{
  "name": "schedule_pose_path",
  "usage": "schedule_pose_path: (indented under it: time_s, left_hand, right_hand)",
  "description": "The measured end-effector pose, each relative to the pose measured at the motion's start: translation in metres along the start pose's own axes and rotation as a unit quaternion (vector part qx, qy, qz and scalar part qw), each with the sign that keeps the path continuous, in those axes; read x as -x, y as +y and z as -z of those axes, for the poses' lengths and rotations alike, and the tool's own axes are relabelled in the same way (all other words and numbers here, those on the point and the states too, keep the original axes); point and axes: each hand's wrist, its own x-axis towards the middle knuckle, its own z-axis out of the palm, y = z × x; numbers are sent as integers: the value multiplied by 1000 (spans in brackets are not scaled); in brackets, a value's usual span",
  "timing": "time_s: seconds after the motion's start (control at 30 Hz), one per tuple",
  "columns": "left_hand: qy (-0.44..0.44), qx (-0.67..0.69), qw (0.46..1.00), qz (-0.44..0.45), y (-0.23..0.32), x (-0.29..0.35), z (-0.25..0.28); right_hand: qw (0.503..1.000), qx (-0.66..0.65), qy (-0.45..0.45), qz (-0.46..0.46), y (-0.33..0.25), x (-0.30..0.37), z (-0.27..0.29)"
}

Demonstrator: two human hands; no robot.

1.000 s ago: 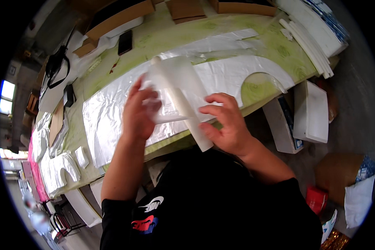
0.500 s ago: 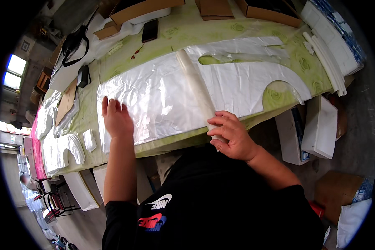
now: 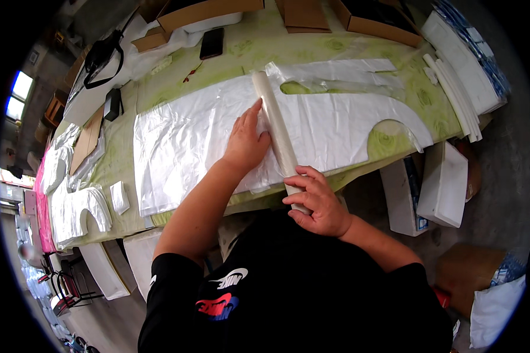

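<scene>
At the lower left of the frame, folded white plastic pieces (image 3: 79,215) are laid on the tabletop (image 3: 424,97), which is covered by a green patterned cloth. Above them a flat cardboard piece (image 3: 88,141) is seen, and just beside it a small black box (image 3: 112,105). Further right, a large white plastic sheet (image 3: 182,141) is spread across the middle. Near the top, a dark phone (image 3: 212,44) is placed. In the centre, the left hand (image 3: 248,138) is laid with its fingers nearly straight; nothing is grasped by it, and the roll (image 3: 278,126) is touched by its fingertip. This pale roll is set slantwise over the sheet. Its lower end is held by the right hand (image 3: 319,201), whose fingers are half bent around it. At the right, slim white tubes (image 3: 453,97) are placed side by side.
</scene>
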Motion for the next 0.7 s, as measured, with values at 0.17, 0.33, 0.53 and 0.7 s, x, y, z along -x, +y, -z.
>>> schedule_pose_path:
  time_s: [0.17, 0.33, 0.53, 0.7]
  left_hand:
    - [65, -163, 981, -87, -2, 33, 66]
    - [-83, -166, 955, 231, -37, 67, 159]
    - [-147, -111, 944, 274, -48, 64, 174]
    - [-13, -197, 956, 218, -44, 22, 169]
  right_hand:
    - [1000, 6, 5, -8, -2, 1, 4]
    - [999, 34, 32, -21, -1, 5, 6]
    - [999, -7, 30, -22, 0, 2, -5]
    - [1000, -14, 13, -20, 0, 2, -7]
